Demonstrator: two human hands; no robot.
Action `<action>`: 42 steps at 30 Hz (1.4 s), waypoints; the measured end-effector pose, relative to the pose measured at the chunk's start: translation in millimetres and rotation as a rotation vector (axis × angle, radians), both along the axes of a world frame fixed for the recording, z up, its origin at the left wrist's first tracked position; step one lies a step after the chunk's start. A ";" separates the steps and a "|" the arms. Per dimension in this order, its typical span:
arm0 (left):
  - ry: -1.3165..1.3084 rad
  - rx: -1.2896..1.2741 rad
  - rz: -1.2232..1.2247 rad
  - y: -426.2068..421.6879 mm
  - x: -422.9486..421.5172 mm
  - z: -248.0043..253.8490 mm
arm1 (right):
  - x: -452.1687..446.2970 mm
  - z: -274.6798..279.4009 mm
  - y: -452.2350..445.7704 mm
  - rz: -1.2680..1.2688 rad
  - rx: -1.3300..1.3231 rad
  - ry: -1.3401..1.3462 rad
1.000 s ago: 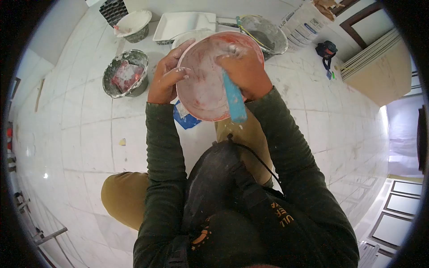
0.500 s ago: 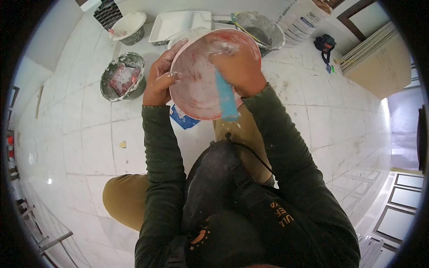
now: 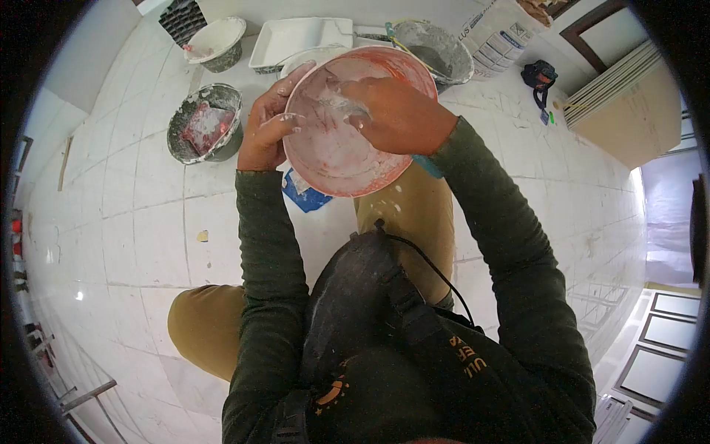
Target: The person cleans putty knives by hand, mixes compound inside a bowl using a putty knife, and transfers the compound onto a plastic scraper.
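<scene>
A red bowl (image 3: 333,159), its inside smeared with pale wet paste, is held tilted above my knee. My left hand (image 3: 268,127) grips its left rim, thumb over the edge and fingers around the outside; paste whitens the fingertips. Over the inside of the bowl, my right hand (image 3: 407,115) is closed around a blue-handled tool (image 3: 427,166). Part of the blue handle shows below the wrist; its working end is covered by the fingers and paste, so its kind is unclear. A blue packet or scrap (image 3: 305,196) lies on the floor below the bowl.
A dark bucket (image 3: 229,144) with a paste-covered bag stands at left. Behind are a white-lined bucket (image 3: 225,37), a white paint tray (image 3: 270,44) and a grey bucket (image 3: 458,55). Stacked boards (image 3: 629,111) lean at right near a black pouch (image 3: 540,74).
My right hand has turned and shifted slightly inside the bowl, so the blue handle swung from across the bowl to beneath my wrist. My left hand stays on the rim.
</scene>
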State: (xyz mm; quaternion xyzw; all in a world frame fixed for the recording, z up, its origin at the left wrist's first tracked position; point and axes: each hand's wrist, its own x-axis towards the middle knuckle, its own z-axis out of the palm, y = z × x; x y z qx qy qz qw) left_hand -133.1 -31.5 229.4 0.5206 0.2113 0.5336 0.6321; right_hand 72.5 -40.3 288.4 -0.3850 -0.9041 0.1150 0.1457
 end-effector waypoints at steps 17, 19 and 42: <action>-0.035 -0.042 0.095 1.4 7.6 -8.3 | -35.0 -28.4 -17.1 -0.099 -0.119 0.157; -0.034 -0.049 0.117 2.8 4.3 -17.0 | -47.0 -32.1 -45.7 -0.114 -0.223 0.020; 0.195 0.169 0.246 44.2 -12.9 -53.5 | 10.0 3.1 -8.1 0.097 0.008 0.131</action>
